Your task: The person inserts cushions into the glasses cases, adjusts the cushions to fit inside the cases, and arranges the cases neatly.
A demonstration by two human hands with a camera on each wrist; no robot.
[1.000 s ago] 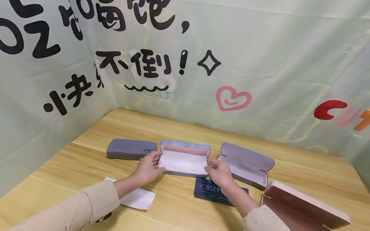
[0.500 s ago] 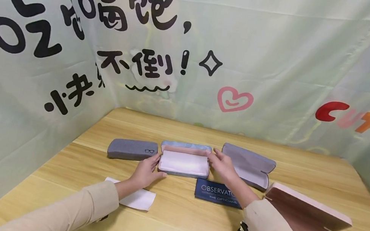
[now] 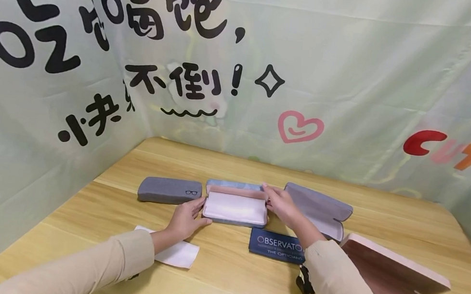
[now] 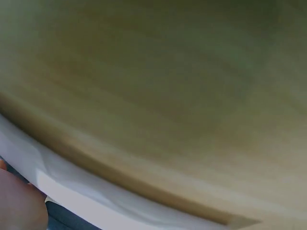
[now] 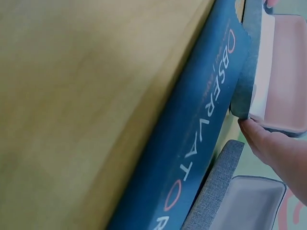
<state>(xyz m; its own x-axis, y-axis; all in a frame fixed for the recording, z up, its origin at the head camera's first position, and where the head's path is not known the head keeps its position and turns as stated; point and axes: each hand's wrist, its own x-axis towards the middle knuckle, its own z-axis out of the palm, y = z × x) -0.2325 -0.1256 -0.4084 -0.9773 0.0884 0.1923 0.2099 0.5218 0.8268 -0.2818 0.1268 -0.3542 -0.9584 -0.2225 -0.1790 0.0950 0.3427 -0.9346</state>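
A blue glasses case (image 3: 237, 185) with pink lining stands open at mid-table, and a white cloth (image 3: 235, 208) lies flat inside it. My left hand (image 3: 183, 219) rests at the case's left end, fingers against the side and thumb spread towards the front edge. At the other end, my right hand (image 3: 284, 208) reaches along the side, a fingertip at the lid's upper right corner. In the right wrist view the right hand (image 5: 280, 151) touches the corner of the case (image 5: 248, 72). The left wrist view catches only part of the left hand (image 4: 19, 203).
A closed grey glasses case (image 3: 169, 191) sits left, and an open grey-blue one (image 3: 316, 207) right. Further right is an open pink case (image 3: 397, 262). A navy cleaning cloth (image 3: 276, 246) lies in front, with another white cloth (image 3: 177, 254) by the left forearm.
My hands have let go of the white cloth's ends. The right hand has drawn back and then moved up to the lid's right corner; the left has stayed at the left end.
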